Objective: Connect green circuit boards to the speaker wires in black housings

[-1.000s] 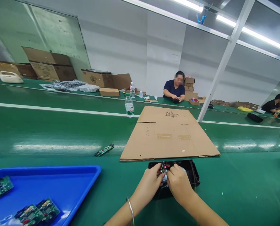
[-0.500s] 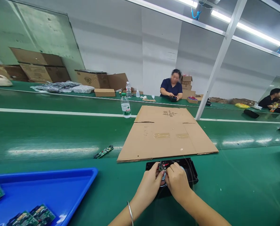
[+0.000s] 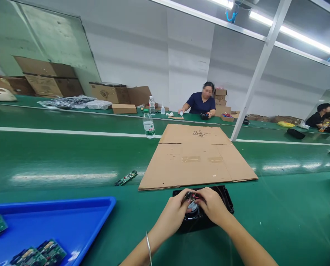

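Observation:
A black plastic housing [image 3: 201,223] lies on the green surface in front of me, with a round silver part that looks like a speaker [image 3: 193,207] inside it. Over it, my left hand [image 3: 176,210] pinches a small circuit board [image 3: 188,196], partly covered by the fingers. My right hand [image 3: 215,207] is closed against the board's other side, at the red wires [image 3: 194,196]. The fingers hide much of what lies between both hands.
A flat cardboard sheet [image 3: 195,166] lies just beyond the housing. Left of me is a blue tray [image 3: 70,210] with several circuit boards [image 3: 52,252]. A loose long board [image 3: 126,178] and a water bottle [image 3: 148,125] lie ahead. A co-worker [image 3: 201,103] sits opposite.
My right hand has turned, its fingers now reaching flatter across the red wires. The loose board has shifted slightly right. The co-worker's one hand has reached out to a small white item.

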The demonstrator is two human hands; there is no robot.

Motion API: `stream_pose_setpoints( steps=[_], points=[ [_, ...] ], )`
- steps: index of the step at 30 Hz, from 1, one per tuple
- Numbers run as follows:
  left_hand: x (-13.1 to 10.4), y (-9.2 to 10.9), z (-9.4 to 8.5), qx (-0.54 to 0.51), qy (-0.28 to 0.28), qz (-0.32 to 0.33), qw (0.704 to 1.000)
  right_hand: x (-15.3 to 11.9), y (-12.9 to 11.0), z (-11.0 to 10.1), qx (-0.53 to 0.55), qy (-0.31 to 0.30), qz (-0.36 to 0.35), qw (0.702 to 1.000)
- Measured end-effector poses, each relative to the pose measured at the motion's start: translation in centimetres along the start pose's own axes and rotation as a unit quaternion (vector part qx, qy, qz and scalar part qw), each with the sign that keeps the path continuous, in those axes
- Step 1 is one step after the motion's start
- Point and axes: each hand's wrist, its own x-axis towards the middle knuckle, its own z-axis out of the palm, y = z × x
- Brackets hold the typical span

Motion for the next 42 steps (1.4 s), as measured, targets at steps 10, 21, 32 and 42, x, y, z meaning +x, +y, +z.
stream_pose_setpoints(
  steps=[10, 21, 32, 42],
  points=[
    [-0.2, 0.2, 0.1, -0.005, 0.006, -0.009, 1.000, 0.0, 0.1, 1.0, -0.084, 0.021, -0.038, 0.996],
    [-1.3, 1.6, -1.5, 0.144, 0.051, -0.074, 0.986, 0.0, -0.2, 0.8, 0.092, -0.037, 0.070, 0.993],
    [0.1, -0.7, 0.5, 0.223, 0.141, -0.014, 0.964, 0.4, 0.7, -1.0, 0.124, 0.039, 0.143, 0.981],
    [-0.3, -0.4, 1.0, 0.233, 0.110, 0.010, 0.966, -0.1, -0.7, -0.1, -0.079, -0.022, 0.010, 0.997]
  ],
)
